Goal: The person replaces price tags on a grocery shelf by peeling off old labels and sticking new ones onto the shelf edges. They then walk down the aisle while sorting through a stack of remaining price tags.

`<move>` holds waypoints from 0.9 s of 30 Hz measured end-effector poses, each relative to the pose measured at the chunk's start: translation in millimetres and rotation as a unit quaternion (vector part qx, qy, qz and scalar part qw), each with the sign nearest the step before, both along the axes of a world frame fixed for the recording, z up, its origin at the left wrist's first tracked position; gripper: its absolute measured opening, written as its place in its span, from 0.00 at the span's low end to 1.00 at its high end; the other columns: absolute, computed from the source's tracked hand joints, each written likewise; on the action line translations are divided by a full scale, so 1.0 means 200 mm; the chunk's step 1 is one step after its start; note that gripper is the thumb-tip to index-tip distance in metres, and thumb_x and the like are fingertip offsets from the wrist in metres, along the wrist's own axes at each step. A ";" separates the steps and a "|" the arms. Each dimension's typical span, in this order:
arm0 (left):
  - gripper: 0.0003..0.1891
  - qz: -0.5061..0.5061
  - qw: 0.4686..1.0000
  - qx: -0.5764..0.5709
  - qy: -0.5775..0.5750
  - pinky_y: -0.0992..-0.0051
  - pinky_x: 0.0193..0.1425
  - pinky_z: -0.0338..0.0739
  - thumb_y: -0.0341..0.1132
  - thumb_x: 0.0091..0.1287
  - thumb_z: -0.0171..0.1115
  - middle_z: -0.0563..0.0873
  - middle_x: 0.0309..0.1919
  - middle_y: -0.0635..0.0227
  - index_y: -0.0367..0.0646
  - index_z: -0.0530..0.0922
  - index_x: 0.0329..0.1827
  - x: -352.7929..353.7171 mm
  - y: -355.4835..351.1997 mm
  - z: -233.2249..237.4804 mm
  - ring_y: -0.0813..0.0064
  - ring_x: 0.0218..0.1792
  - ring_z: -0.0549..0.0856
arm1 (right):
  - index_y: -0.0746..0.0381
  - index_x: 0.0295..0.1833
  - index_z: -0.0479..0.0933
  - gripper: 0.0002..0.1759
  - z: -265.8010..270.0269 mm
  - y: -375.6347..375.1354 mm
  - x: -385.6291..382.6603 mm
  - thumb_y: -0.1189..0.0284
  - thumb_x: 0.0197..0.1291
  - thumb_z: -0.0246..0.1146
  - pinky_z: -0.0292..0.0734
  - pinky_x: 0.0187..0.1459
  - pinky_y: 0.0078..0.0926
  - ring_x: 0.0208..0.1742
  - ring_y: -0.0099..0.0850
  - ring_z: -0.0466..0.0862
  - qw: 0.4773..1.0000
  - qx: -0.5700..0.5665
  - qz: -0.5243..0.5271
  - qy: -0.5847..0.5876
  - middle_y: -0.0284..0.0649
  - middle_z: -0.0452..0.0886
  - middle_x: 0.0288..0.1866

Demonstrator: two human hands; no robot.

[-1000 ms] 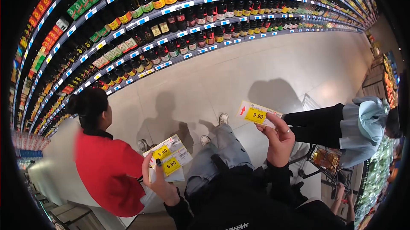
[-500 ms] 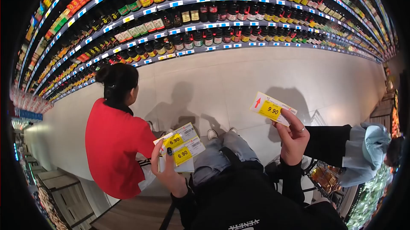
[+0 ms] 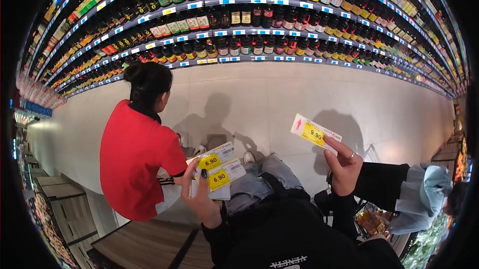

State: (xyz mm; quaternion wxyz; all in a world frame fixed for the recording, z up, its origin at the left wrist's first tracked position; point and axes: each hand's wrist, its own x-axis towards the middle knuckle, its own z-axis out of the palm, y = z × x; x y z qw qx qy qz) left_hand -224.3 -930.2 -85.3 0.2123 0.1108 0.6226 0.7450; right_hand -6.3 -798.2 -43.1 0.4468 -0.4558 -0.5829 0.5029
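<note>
My left hand is closed on several price tags fanned out over my lap; two yellow-and-white ones read 6.90, with white card behind them. In my right hand, thumb and fingers pinch one corner of a single price tag, which reads 9.90 and bears a red arrow on its left end. That tag is held out over the floor, well apart from the others. A ring shows on one finger of my right hand.
A person in a red shirt is close on the left. Shelves of bottles curve across the top beyond the pale floor. A wooden surface lies lower left. At right are a blue-grey cloth and a cart with goods.
The view has shifted slightly, so the shelves appear lower. The single tag in my right hand sits a little lower and is tilted differently. Both hands keep their tags.
</note>
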 end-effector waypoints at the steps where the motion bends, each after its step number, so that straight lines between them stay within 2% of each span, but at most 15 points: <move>1: 0.19 0.006 1.000 -0.013 0.002 0.75 0.54 0.70 0.19 0.53 0.51 0.78 0.47 0.58 0.31 0.74 0.50 0.00 -0.01 0.00 0.73 0.48 0.76 | 0.66 0.45 0.79 0.15 -0.01 0.01 0.01 0.86 0.48 0.62 0.54 0.66 0.41 0.55 0.35 0.76 0.999 0.018 0.016 -0.025 0.46 0.81 0.45; 2: 0.19 0.013 1.000 -0.011 0.004 0.75 0.54 0.70 0.19 0.53 0.51 0.78 0.47 0.58 0.31 0.74 0.50 0.00 -0.01 0.00 0.73 0.48 0.76 | 0.66 0.45 0.79 0.15 -0.01 0.02 0.01 0.86 0.48 0.62 0.54 0.66 0.41 0.55 0.35 0.76 0.999 0.020 0.022 -0.023 0.46 0.81 0.45; 4: 0.19 0.021 1.000 0.001 -0.003 0.74 0.54 0.70 0.19 0.52 0.50 0.78 0.47 0.58 0.31 0.74 0.50 0.00 -0.03 0.01 0.73 0.48 0.76 | 0.64 0.42 0.81 0.14 -0.01 0.04 -0.01 0.84 0.47 0.62 0.42 0.69 0.45 0.57 0.39 0.75 0.994 0.060 0.058 -0.066 0.47 0.81 0.43; 7: 0.20 0.041 0.999 -0.008 0.004 0.74 0.55 0.70 0.18 0.52 0.49 0.78 0.47 0.57 0.31 0.74 0.50 -0.01 -0.07 -0.01 0.72 0.49 0.76 | 0.63 0.40 0.81 0.12 0.02 0.05 -0.06 0.83 0.47 0.62 0.39 0.70 0.45 0.58 0.40 0.74 0.991 0.081 0.077 -0.079 0.48 0.82 0.42; 14: 0.19 0.088 0.996 -0.002 0.001 0.73 0.55 0.69 0.18 0.53 0.49 0.78 0.48 0.57 0.30 0.74 0.50 0.01 -0.11 0.00 0.71 0.49 0.76 | 0.64 0.39 0.82 0.10 0.04 0.07 -0.11 0.81 0.50 0.61 0.38 0.70 0.47 0.59 0.41 0.73 0.986 0.089 0.120 -0.079 0.48 0.82 0.40; 19: 0.18 0.100 0.995 0.011 -0.019 0.74 0.55 0.69 0.19 0.54 0.52 0.77 0.48 0.57 0.30 0.74 0.50 0.02 -0.13 0.00 0.72 0.49 0.76 | 0.64 0.39 0.81 0.09 0.05 0.08 -0.13 0.74 0.56 0.57 0.38 0.70 0.47 0.59 0.42 0.73 0.982 0.101 0.130 -0.087 0.46 0.83 0.39; 27: 0.18 0.111 0.994 0.004 -0.004 0.74 0.55 0.69 0.19 0.54 0.52 0.78 0.48 0.58 0.30 0.74 0.51 0.01 -0.16 -0.04 0.72 0.49 0.76 | 0.65 0.38 0.81 0.10 0.06 0.09 -0.18 0.73 0.59 0.55 0.37 0.70 0.48 0.59 0.43 0.73 0.980 0.112 0.152 -0.057 0.44 0.83 0.35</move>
